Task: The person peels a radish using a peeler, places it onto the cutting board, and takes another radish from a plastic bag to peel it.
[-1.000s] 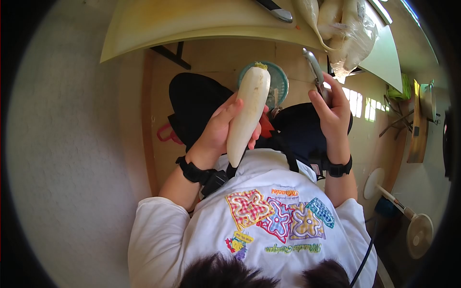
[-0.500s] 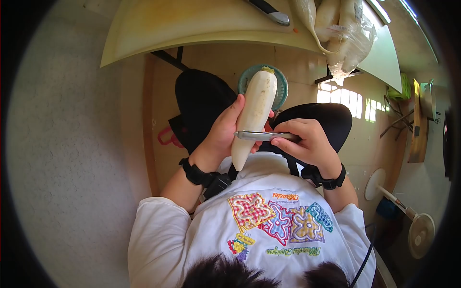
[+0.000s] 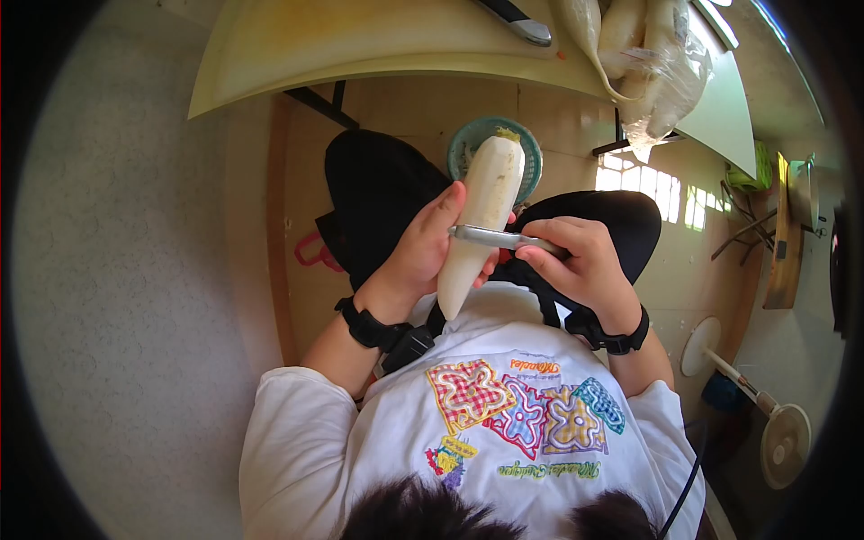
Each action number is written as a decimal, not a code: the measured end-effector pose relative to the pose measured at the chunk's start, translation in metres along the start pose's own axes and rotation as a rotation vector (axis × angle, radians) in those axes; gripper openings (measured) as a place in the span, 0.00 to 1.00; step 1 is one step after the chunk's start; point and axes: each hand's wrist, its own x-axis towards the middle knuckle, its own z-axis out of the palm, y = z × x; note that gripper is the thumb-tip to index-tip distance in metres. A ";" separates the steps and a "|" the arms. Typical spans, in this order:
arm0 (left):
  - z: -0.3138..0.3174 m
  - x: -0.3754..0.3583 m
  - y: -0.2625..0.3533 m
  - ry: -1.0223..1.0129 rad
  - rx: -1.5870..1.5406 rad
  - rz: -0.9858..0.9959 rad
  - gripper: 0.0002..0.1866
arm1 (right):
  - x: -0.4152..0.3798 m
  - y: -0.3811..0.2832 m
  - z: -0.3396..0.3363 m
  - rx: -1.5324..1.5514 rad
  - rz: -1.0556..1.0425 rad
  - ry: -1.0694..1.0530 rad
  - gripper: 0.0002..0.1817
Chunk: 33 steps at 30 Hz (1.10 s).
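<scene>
A white radish with a trimmed greenish top points away from me, its tapered tip toward my shirt. My left hand is wrapped round its lower half, thumb along the near side and fingertips showing on the far side. In my right hand is a metal peeler, gripped by its handle. The peeler's head lies across the middle of the radish, against its surface. Below the radish's top, a round teal plastic basket stands on the floor between my knees, partly hidden.
On the table ahead lie a knife with a dark handle and several more radishes, some in a clear plastic bag. A white fan stands at the right. A pink object shows beside my left leg.
The peeler has moved up along the radish, away from my body, and its head has tilted. The radish has shifted slightly in my left hand.
</scene>
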 end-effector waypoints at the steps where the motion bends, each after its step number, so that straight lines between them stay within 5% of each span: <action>1: 0.000 -0.001 0.000 -0.015 -0.011 -0.013 0.38 | 0.000 0.001 0.001 0.010 -0.007 0.033 0.09; 23: 0.002 -0.007 -0.009 -0.015 -0.019 0.018 0.30 | -0.001 0.011 -0.013 -0.050 0.067 0.184 0.11; 33: 0.003 -0.010 -0.007 -0.047 0.022 0.045 0.34 | 0.000 0.013 -0.013 -0.035 0.073 0.242 0.10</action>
